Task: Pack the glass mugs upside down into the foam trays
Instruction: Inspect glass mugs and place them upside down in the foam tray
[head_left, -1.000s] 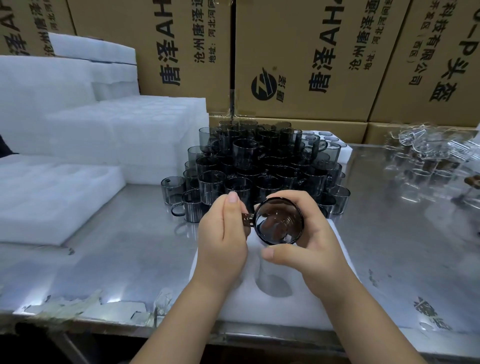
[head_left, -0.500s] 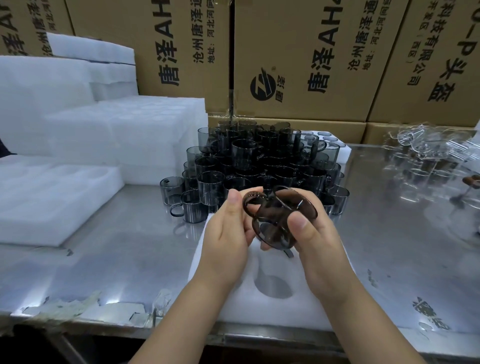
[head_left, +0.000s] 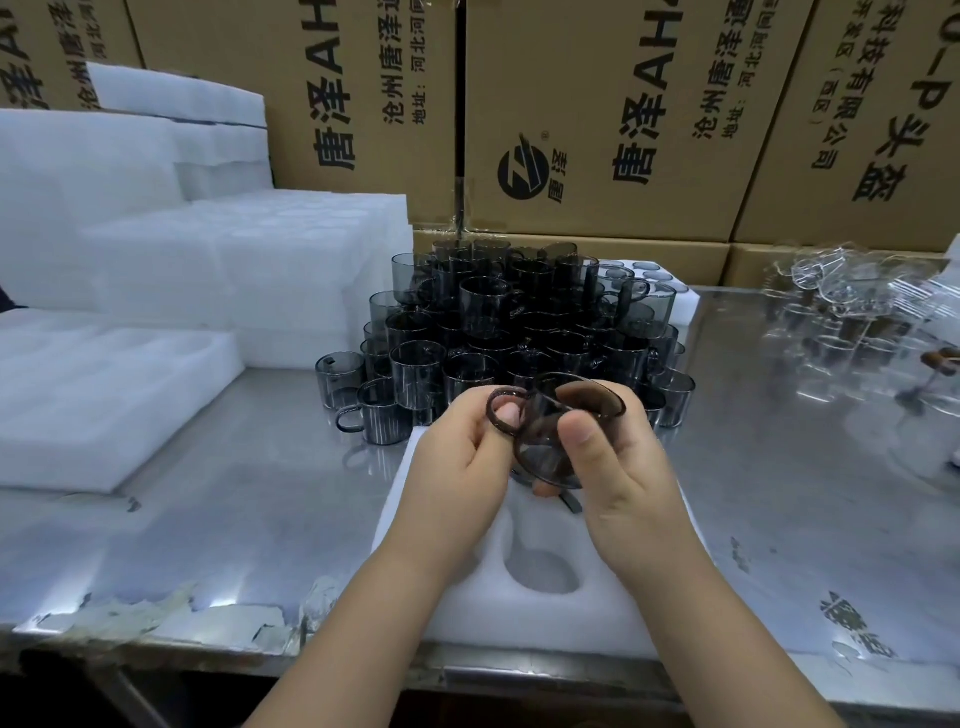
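A smoky grey glass mug (head_left: 545, 441) hangs tilted above a white foam tray (head_left: 467, 613) near the table's front edge. My left hand (head_left: 457, 467) pinches its handle, with a finger through the loop. My right hand (head_left: 618, 467) grips the mug's body, thumb on the near wall. One round pocket (head_left: 545, 566) of the tray shows empty under my hands; the other pockets are hidden by my hands. Behind the tray stands a heap of grey mugs (head_left: 519, 327), stacked upright.
Stacks of white foam trays (head_left: 249, 270) fill the left side, one flat tray (head_left: 93, 405) nearest me. Clear glass mugs (head_left: 857, 312) lie at the far right. Printed cardboard boxes (head_left: 597, 114) wall the back. The table (head_left: 234, 493) is steel.
The mug went from facing me with its mouth to a tilted pose with its rim turned up and away. Both hands kept hold and sank slightly toward the tray.
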